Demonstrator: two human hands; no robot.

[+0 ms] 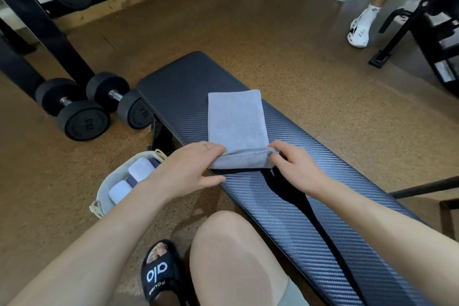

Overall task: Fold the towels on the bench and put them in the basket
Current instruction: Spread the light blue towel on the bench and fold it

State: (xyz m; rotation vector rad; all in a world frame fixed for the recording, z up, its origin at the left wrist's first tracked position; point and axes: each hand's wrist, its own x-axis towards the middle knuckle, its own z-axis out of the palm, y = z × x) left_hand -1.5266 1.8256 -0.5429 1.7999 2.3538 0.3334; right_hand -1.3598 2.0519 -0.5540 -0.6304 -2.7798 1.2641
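Both hands pinch the near end of a grey towel that lies along the worktop: the left hand holds the near left corner, the right hand the near right corner, lifted slightly off the padding. On the floor just beside the worktop's left edge stands a pale basket holding folded towels, with dumbbells farther off.

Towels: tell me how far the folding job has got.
Done: two folded towels already sit in the basket on the floor beside the bench. In hand: the grey towel lies on the bench, and the left hand and right hand pinch its near edge, lifting it for a fold. Left: finish folding it and put it in the basket.
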